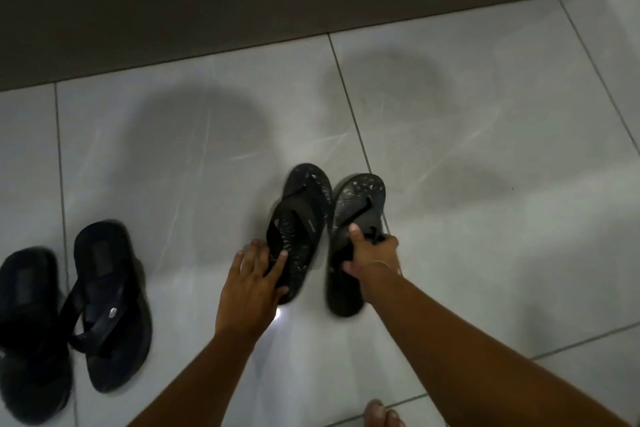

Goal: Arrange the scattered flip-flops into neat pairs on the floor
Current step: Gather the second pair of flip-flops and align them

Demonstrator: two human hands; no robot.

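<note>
Two dark patterned flip-flops lie side by side mid-floor, toes pointing away. My left hand (pixel 252 283) rests with spread fingers on the heel end and strap of the left one (pixel 301 219). My right hand (pixel 372 255) is closed on the strap of the right one (pixel 356 205), thumb on the footbed. At the far left a second pair of black flip-flops sits together: one (pixel 107 302) with a small metal tag on its strap, the other (pixel 29 329) blurred and cut by the frame edge.
Pale grey floor tiles (pixel 485 149) with dark grout lines spread all around. A dark brown skirting or furniture base (pixel 242 4) runs along the back. My bare toes (pixel 381 414) show at the bottom edge.
</note>
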